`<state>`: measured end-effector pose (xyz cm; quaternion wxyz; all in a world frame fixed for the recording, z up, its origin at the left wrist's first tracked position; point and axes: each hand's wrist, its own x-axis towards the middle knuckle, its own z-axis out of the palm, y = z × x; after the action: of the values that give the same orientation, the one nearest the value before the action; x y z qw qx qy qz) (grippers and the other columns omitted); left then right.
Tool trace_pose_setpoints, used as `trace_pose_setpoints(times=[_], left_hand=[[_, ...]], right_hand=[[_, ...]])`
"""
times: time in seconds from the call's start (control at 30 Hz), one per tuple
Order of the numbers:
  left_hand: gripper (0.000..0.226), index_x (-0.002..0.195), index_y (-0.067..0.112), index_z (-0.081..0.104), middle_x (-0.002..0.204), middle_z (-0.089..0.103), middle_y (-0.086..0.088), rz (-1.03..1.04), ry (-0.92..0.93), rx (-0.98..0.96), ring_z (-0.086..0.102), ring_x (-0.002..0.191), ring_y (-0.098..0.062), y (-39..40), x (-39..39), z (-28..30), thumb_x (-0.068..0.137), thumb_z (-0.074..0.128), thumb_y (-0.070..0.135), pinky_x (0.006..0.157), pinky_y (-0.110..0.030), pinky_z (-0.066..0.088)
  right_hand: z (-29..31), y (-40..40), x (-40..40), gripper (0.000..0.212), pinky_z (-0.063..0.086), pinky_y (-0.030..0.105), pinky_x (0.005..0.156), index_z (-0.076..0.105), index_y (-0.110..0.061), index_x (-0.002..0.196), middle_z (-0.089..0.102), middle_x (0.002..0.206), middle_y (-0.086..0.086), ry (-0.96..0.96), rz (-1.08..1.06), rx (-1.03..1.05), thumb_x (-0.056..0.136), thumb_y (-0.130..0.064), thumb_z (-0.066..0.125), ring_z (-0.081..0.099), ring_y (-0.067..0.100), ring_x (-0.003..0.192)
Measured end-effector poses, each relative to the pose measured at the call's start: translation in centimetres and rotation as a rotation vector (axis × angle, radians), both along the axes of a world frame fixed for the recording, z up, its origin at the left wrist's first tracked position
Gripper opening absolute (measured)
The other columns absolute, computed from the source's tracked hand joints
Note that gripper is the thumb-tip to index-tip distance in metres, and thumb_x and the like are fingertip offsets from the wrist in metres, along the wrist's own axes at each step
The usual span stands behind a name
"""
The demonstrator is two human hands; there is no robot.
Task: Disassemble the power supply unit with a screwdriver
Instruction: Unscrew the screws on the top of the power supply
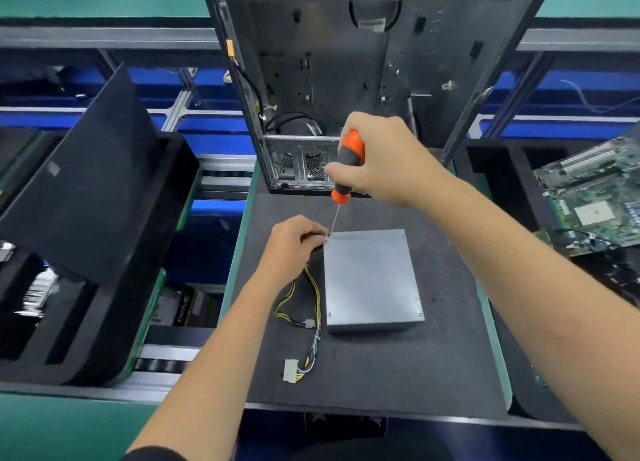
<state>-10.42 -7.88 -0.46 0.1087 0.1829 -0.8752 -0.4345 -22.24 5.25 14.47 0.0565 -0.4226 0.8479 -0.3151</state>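
A grey metal power supply unit (pixel 371 280) lies flat on the dark work mat (pixel 398 367). Its yellow and black cable bundle (pixel 310 308) trails off the left side to a white connector (pixel 290 371). My right hand (pixel 377 159) grips an orange and grey screwdriver (pixel 348 166), held nearly upright with its thin tip at the unit's far left corner. My left hand (pixel 294 244) sits at that same corner, fingers curled and pinching at the screw by the tip. The screw itself is too small to make out.
An empty open computer case (pixel 363 62) stands just behind the mat. A green circuit board (pixel 595 197) lies in a black foam tray on the right. Black foam trays (pixel 86 190) and a tilted black panel fill the left side.
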Motion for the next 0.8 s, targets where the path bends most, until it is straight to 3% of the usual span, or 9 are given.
trace_pose_setpoints(times=[0.13, 0.23, 0.33, 0.5, 0.8], left_hand=[[0.014, 0.093, 0.02, 0.075, 0.087, 0.069, 0.013, 0.041, 0.006, 0.059, 0.063, 0.084, -0.001, -0.5, 0.4, -0.3, 0.086, 0.067, 0.011, 0.078, -0.013, 0.048], [0.014, 0.094, 0.023, 0.075, 0.086, 0.07, 0.016, 0.069, 0.012, 0.129, 0.064, 0.082, 0.0, -0.4, 0.6, -0.4, 0.085, 0.069, 0.014, 0.077, -0.013, 0.051], [0.013, 0.092, 0.026, 0.073, 0.086, 0.07, 0.012, 0.072, 0.024, 0.197, 0.064, 0.08, -0.005, 0.1, 0.6, -0.6, 0.083, 0.072, 0.017, 0.073, -0.013, 0.052], [0.01, 0.088, 0.026, 0.072, 0.086, 0.067, 0.012, 0.062, 0.035, 0.133, 0.06, 0.078, -0.002, 0.2, 0.3, -0.9, 0.084, 0.071, 0.018, 0.072, -0.011, 0.048], [0.005, 0.087, 0.02, 0.072, 0.085, 0.066, 0.014, 0.017, 0.045, 0.038, 0.061, 0.082, 0.001, 0.2, 0.1, -0.9, 0.084, 0.071, 0.015, 0.074, -0.007, 0.047]], right_hand=[[-0.4, -0.3, -0.3, 0.022, 0.032, 0.015, 0.047, 0.053, -0.02, 0.083, 0.059, 0.064, -0.014, -0.011, -0.017, -0.001, 0.081, -0.032, 0.071, 0.055, 0.001, 0.062], [-0.5, -0.4, -0.2, 0.021, 0.036, 0.008, 0.046, 0.053, -0.018, 0.085, 0.057, 0.06, -0.015, -0.036, -0.008, -0.007, 0.082, -0.029, 0.071, 0.054, -0.009, 0.066], [-0.7, -0.4, -0.2, 0.021, 0.034, 0.011, 0.045, 0.052, -0.02, 0.085, 0.058, 0.06, -0.015, -0.045, -0.025, 0.011, 0.083, -0.031, 0.07, 0.055, -0.001, 0.063], [-0.5, -0.4, 0.0, 0.022, 0.034, 0.017, 0.048, 0.054, -0.017, 0.088, 0.057, 0.064, -0.014, -0.045, 0.008, 0.017, 0.083, -0.03, 0.07, 0.053, 0.006, 0.061], [0.6, -1.0, 0.2, 0.023, 0.038, 0.025, 0.057, 0.057, -0.015, 0.092, 0.059, 0.068, -0.017, -0.045, 0.141, 0.097, 0.081, -0.028, 0.072, 0.051, 0.001, 0.074]])
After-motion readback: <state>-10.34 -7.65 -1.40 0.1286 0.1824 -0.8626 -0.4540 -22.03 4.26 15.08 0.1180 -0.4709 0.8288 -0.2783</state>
